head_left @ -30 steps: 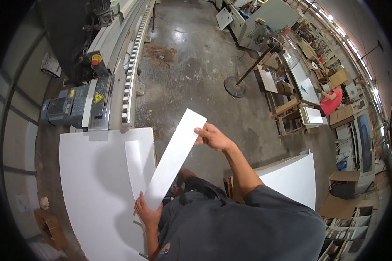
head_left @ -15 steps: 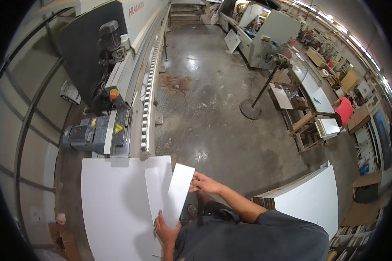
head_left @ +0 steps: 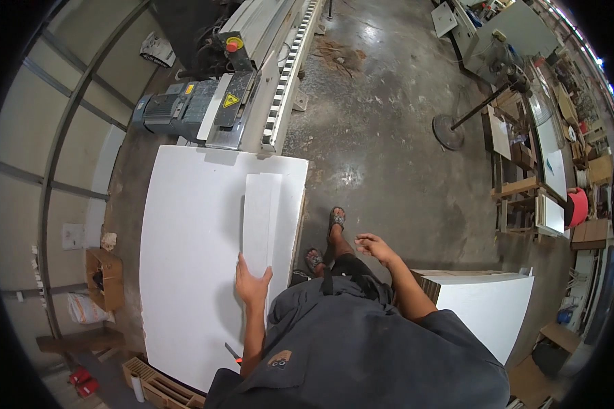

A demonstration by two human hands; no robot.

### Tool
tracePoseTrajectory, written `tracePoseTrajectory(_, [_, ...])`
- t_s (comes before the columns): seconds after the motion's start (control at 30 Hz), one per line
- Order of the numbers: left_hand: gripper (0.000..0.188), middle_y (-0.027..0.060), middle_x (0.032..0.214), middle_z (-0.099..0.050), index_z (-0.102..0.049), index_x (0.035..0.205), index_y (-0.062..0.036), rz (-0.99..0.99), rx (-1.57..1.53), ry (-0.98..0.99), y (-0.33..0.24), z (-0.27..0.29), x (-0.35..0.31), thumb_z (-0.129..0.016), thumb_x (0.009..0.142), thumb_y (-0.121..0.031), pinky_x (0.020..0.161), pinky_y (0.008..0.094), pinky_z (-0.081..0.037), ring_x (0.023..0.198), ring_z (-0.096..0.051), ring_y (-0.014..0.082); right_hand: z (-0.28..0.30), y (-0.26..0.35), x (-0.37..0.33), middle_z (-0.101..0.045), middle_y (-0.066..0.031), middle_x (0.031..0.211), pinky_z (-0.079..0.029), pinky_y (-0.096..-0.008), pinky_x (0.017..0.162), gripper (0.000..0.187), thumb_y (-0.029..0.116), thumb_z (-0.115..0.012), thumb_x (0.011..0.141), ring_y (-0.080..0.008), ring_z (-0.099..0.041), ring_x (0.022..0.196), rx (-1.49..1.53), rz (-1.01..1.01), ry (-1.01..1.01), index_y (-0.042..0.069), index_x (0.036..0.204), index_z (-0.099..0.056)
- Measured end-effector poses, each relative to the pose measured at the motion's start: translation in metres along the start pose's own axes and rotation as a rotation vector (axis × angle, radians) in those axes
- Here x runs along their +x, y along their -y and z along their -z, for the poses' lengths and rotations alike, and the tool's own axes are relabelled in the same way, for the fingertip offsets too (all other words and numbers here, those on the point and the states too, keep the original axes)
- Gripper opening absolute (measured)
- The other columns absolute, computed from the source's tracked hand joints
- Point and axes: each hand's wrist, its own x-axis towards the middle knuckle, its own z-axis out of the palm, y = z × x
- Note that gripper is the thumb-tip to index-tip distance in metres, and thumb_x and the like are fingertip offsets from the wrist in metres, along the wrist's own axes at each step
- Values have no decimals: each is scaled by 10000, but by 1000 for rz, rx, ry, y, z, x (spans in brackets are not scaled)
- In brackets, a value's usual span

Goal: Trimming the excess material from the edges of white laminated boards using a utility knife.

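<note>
My left hand [head_left: 254, 283] spans the near end of narrow white board strips [head_left: 259, 215], thumb on one side and fingers on the other. The strips lie lengthwise, one on or against another, on a large white panel [head_left: 187, 245] near its right edge. To the right of my body, my right hand [head_left: 377, 247] is in the air over the floor. Its fingers are partly curled and apart, holding nothing. Beside my left forearm, a knife [head_left: 232, 352] with a dark blade and a bit of orange lies on the panel, partly hidden by the arm.
A long machine with a grey motor [head_left: 167, 110] and a red stop button [head_left: 233, 44] adjoins the panel's far edge. A stack of white boards [head_left: 488, 307] stands at right. Farther off are a round fan base [head_left: 447, 131] and a person in red [head_left: 578, 206].
My right hand has let go of the upper strip and drawn away to the right. The tilted strip now lies lined up with the other on the panel. My view has tilted downward.
</note>
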Motion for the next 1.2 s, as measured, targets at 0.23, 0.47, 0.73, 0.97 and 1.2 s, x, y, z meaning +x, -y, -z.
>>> tracePoseTrajectory(0.23, [967, 258, 1499, -495, -437, 1500, 3, -22, 57, 52, 11, -56, 17, -882, 708, -329, 1156, 445, -405, 1401, -467, 395, 103, -148, -1, -707, -52, 1037, -561, -353, 728, 270, 264, -553, 1034, -175, -683, 820, 389, -32, -439, 86, 1227, -613])
tracePoseTrajectory(0.47, [871, 267, 1536, -438, -400, 1513, 34, -146, 70, -19, 11, -64, 24, -820, 793, -220, 1207, 470, -314, 1439, -392, 422, 132, -260, -46, -694, -93, 857, -489, -336, 597, 235, 237, -573, 938, -199, -650, 702, 63, -233, -590, 37, 973, -691])
tracePoseTrajectory(0.73, [885, 295, 1606, -299, -298, 1564, 37, -448, 140, 69, -127, -137, 25, -739, 890, -330, 1254, 524, -178, 1498, -250, 463, 182, -265, -52, -745, -121, 1000, -560, -390, 790, 296, 263, -652, 938, -224, -712, 870, -152, -151, -582, 5, 1078, -698])
tracePoseTrajectory(0.97, [653, 216, 1341, -617, -527, 1415, -7, -933, -35, 536, -420, -236, 9, -753, 887, -317, 1167, 480, -349, 1346, -487, 419, 272, -239, -23, -760, -100, 968, -559, -359, 802, 277, 258, -668, 905, -206, -712, 875, 41, 11, -789, 24, 1035, -738])
tracePoseTrajectory(1.2, [523, 183, 1072, -739, -667, 1254, -6, -952, 62, 813, -508, -407, 46, -745, 891, -374, 979, 438, -512, 1059, -687, 381, 355, -265, 1, -764, -101, 958, -544, -347, 832, 294, 316, -683, 886, -226, -704, 894, 231, 58, -889, 51, 982, -770])
